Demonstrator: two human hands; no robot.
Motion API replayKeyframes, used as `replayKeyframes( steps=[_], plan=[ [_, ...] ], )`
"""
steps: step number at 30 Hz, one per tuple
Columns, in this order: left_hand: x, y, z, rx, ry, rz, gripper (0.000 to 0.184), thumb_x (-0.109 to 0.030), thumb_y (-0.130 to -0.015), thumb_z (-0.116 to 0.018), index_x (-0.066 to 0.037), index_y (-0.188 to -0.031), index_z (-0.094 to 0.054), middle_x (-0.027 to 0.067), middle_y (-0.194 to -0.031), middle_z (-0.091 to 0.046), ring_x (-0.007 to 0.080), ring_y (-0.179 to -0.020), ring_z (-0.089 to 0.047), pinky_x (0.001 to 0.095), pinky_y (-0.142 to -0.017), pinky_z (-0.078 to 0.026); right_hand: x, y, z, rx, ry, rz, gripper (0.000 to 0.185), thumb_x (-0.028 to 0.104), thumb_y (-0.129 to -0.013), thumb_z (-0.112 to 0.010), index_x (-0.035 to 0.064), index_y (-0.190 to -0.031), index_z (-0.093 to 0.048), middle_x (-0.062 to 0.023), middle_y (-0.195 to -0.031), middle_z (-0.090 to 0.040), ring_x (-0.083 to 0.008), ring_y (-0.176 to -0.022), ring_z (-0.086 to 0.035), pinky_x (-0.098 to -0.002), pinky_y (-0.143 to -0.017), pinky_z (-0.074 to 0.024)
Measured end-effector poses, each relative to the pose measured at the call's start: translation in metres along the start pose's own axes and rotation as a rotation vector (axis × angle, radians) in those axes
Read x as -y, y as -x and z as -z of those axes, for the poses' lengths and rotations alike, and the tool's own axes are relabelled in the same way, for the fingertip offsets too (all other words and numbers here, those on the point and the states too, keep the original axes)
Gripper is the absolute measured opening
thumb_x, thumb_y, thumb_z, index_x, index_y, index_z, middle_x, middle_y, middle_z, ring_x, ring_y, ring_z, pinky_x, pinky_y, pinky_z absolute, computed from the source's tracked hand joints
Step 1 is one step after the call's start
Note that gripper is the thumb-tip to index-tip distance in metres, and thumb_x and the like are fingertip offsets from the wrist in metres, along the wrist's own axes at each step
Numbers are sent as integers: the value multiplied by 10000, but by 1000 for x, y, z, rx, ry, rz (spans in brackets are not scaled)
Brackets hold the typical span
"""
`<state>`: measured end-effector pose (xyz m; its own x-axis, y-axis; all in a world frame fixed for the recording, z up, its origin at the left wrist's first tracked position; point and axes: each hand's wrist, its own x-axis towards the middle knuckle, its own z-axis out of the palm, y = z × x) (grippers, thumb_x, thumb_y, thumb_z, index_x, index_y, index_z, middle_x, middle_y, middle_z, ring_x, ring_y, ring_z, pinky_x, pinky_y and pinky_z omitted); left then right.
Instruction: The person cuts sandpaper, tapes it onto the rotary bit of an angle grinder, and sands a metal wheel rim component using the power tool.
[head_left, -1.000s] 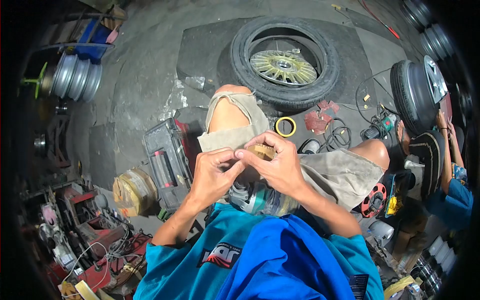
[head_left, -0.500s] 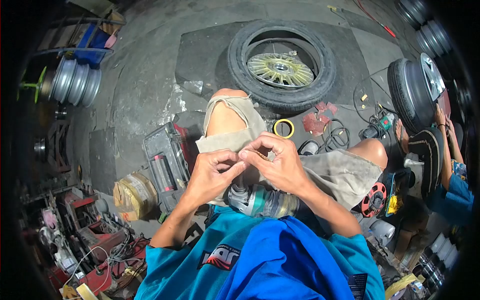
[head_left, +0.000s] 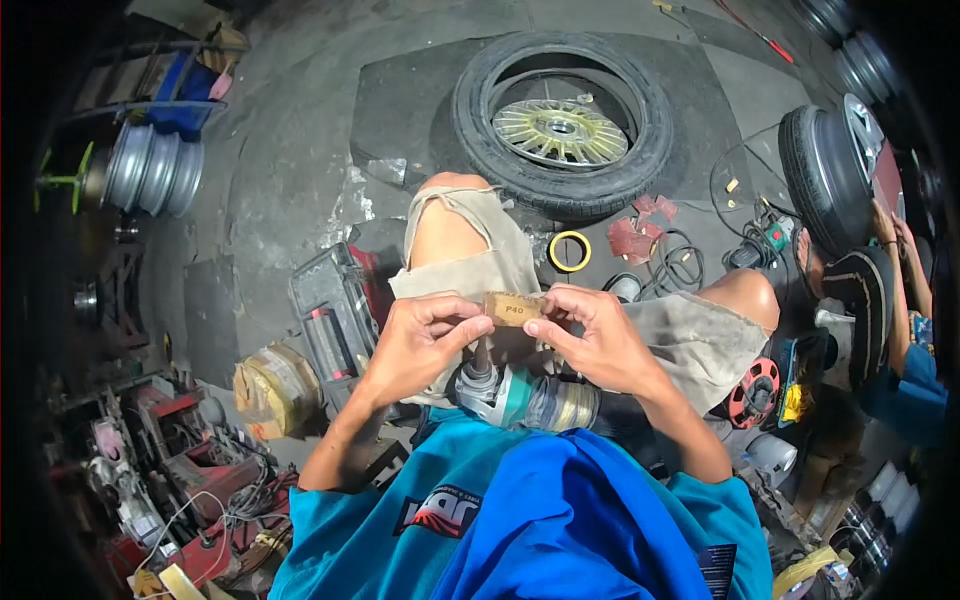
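Observation:
Between my two hands is a small brown piece of sandpaper, its back marked "P40" facing up at me. My left hand pinches its left end between thumb and fingers. The right end is pinched by my right hand. Just below, on my lap, lies a power grinder with a silver head and a teal body, its spindle pointing up toward the paper. Tape or wrapping covers part of its body.
Ahead lies a tyre around a spoked wheel face. A yellow tape roll, red sandpaper scraps and a cable lie nearer. An open tool case is at left. Another person's hands touch a wheel at right.
My hands have moved apart slightly, the right one shifting rightward. The sandpaper, mostly hidden by the fingers before, now shows flat with its print visible.

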<state>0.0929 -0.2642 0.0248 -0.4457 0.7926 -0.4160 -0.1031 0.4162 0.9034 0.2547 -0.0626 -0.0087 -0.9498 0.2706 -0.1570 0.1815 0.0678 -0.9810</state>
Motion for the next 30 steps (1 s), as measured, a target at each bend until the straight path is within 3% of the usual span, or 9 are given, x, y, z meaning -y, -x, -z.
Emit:
replayKeyframes(
  steps=[5, 8, 12, 14, 18, 23, 27, 30],
  plan=[
    [-5, 5, -17, -242, -281, -138, 179, -121, -940, -842, 43, -987, -791, 95, -861, -765, 116, -832, -727, 284, -732, -606, 11, 7, -3, -38, 74, 38, 237, 163, -981, -759, -41, -915, -657, -168, -808, -674, -262, -684, -636, -404, -645, -484],
    [-4, 4, -22, -284, -292, -67, 166, -81, -928, -858, 42, -1015, -788, 44, -878, -757, 84, -813, -692, 254, -751, -576, 12, 6, -10, -77, 63, 82, 234, 159, -978, -758, -45, -917, -661, -183, -814, -676, -305, -675, -632, -413, -643, -481],
    [1, -1, -20, -258, -240, -13, 125, -42, -938, -837, 35, -1017, -777, 70, -915, -758, 98, -845, -712, 254, -763, -589, 10, 4, -12, -108, 94, 129, 229, 149, -972, -759, -49, -915, -660, -191, -815, -673, -309, -691, -645, -413, -653, -484],
    [1, -2, -17, -130, 215, -21, 133, -55, -970, -807, 55, -1019, -749, 84, -930, -762, 128, -901, -739, 273, -802, -611, 9, 4, -12, -88, 90, 100, 231, 149, -971, -761, -52, -916, -662, -198, -823, -678, -312, -700, -652, -413, -658, -486],
    [6, -3, -11, -52, 135, -56, 99, -6, -993, -763, 64, -1060, -741, 89, -989, -763, 141, -951, -742, 271, -848, -611, 10, 4, -12, -79, 66, 79, 229, 148, -969, -761, -53, -915, -664, -198, -819, -678, -315, -687, -645, -413, -651, -481],
    [23, 2, -34, -270, 220, -136, 85, 13, -996, -753, 58, -1065, -734, 109, -1021, -763, 163, -915, -757, 283, -807, -622, 7, 6, -19, -124, 40, 122, 218, 142, -963, -764, -49, -912, -671, -194, -804, -675, -310, -660, -631, -416, -632, -470],
    [18, -1, -31, -284, 192, -104, 105, 2, -1004, -747, 64, -1088, -740, 99, -1031, -761, 159, -904, -752, 281, -800, -619, 6, 4, -21, -127, 57, 133, 216, 141, -963, -762, -48, -912, -672, -194, -799, -671, -312, -663, -632, -416, -629, -467],
    [4, 0, -22, -131, 148, -61, 156, -36, -1040, -713, 94, -1121, -743, 65, -1005, -740, 124, -899, -727, 261, -786, -590, 1, 4, -21, -127, 54, 165, 220, 149, -967, -757, -47, -914, -670, -189, -791, -667, -299, -653, -615, -414, -627, -466]
  ],
)
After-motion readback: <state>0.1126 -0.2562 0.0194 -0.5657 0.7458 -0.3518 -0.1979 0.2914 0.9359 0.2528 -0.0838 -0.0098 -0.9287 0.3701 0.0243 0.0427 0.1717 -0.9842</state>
